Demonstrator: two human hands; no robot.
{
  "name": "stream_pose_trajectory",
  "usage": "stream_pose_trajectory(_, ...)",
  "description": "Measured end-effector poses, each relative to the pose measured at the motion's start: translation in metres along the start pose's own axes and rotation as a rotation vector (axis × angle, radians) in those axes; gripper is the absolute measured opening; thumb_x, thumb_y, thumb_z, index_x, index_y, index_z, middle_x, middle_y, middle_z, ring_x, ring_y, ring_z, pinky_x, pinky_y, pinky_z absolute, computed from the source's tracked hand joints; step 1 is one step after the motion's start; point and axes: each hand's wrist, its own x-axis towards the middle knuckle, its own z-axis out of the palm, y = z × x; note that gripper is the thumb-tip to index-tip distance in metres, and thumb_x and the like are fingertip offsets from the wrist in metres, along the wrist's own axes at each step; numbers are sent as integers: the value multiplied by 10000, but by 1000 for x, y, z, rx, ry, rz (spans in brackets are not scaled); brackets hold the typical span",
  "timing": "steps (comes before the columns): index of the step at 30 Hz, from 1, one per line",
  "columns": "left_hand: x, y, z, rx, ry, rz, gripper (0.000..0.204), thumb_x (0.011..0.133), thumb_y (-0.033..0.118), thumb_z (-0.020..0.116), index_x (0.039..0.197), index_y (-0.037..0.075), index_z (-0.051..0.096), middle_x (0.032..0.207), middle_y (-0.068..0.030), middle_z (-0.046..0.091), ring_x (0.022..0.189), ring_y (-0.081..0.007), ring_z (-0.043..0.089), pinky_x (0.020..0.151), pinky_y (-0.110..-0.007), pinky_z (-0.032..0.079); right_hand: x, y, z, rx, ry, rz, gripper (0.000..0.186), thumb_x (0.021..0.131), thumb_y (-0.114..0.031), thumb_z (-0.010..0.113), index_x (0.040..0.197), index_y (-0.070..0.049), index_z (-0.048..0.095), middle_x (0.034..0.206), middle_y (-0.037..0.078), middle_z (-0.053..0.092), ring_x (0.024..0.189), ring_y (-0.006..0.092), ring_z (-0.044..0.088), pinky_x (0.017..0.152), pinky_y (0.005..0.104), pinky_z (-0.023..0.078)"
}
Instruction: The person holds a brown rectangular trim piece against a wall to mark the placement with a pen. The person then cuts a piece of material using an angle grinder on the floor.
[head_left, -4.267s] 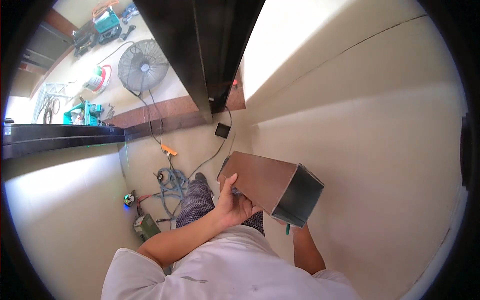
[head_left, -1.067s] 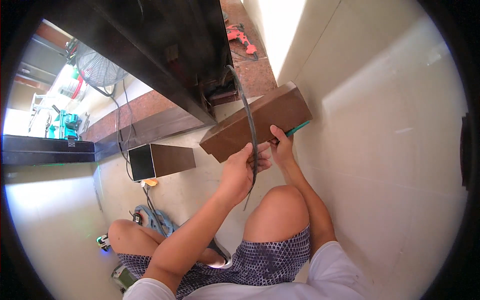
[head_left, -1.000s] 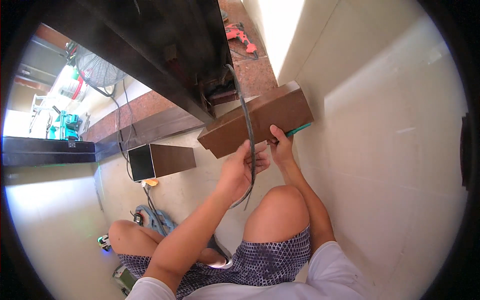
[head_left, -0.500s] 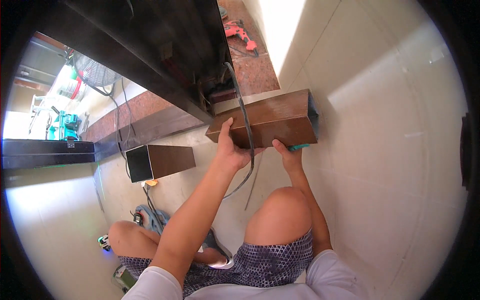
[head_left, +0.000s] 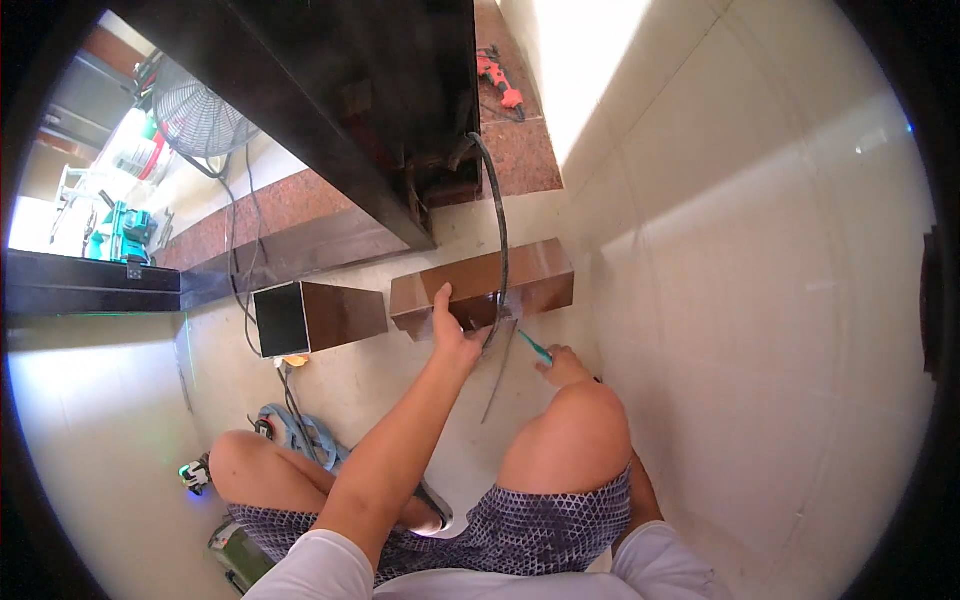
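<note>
My left hand (head_left: 458,338) grips the near side of a brown rectangular metal tube (head_left: 540,276), thumb on its upper face and the other fingers at its lower edge, partly out of sight. A thick black cable (head_left: 503,235) hangs down in front of that tube, close to those fingers. Right of it and nearer to me, my right hand (head_left: 568,368) is closed round a slim teal tool (head_left: 534,345), pointed toward the tube but apart from it. The tool's exact kind is unclear. To the left lies a second brown tube (head_left: 345,318) on the floor, its dark open end facing left.
A dark frame post (head_left: 300,100) slants above the tubes. Beyond it stand a fan (head_left: 200,115) and a teal power tool (head_left: 125,235). A red power tool (head_left: 503,85) lies on the reddish stone sill (head_left: 525,155). A thin rod (head_left: 497,380) lies on the floor.
The tube in my left hand has gone down and left, and now sits beside the second tube. My right hand has let go of it and drawn back toward my knee with the teal tool.
</note>
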Motion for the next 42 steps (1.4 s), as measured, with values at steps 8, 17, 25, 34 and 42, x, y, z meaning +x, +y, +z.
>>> stream_pose_trajectory(8, 16, 10, -35, -70, -44, 50, 616, 978, 414, 736, 1464, 101, 524, 1443, -128, 588, 1323, -358, 574, 1183, -560, 459, -28, -254, -260, 401, 168, -475, 254, 1039, -246, 691, 1043, 7, 720, 824, 46, 726, 784, 139, 679, 797, 322, 571)
stream_pose_trajectory(17, 59, 17, -81, 25, -134, 76, 728, 979, 426, 764, 1546, 96, 447, 1536, -115, 532, 1384, -336, 547, 1175, -541, 472, 150, -424, -220, -1560, 535, -773, 359, 977, -230, 644, 1301, -162, 782, 1412, 54, 706, 1294, 319, 613, 1081, 492, 397)
stream_pose_trajectory(25, 62, 14, -94, 20, -118, 78, 727, 988, 413, 775, 1555, 92, 451, 1540, -96, 542, 1392, -313, 553, 1181, -546, 476, 214, -393, -185, -1657, 587, -581, 520, 1008, -202, 596, 1521, -120, 610, 1550, 130, 600, 1451, 364, 500, 1154, 569, 350)
stream_pose_trajectory(34, 53, 11, -85, 6, -80, 91, 745, 941, 364, 847, 1530, 106, 471, 1504, -69, 561, 1338, -288, 583, 1110, -552, 522, 248, -380, -195, -1538, 601, -592, 519, 1040, -186, 545, 1554, -108, 543, 1577, 160, 557, 1446, 382, 502, 1190, 603, 363)
stream_pose_trajectory(42, 68, 18, -104, 36, -37, 118, 939, 934, 391, 853, 1614, 109, 270, 1582, -75, 463, 1422, -286, 494, 1205, -526, 405, 216, -416, -175, -1471, 570, -704, 412, 999, -205, 629, 1398, -138, 711, 1436, 141, 686, 1296, 390, 626, 1011, 592, 444)
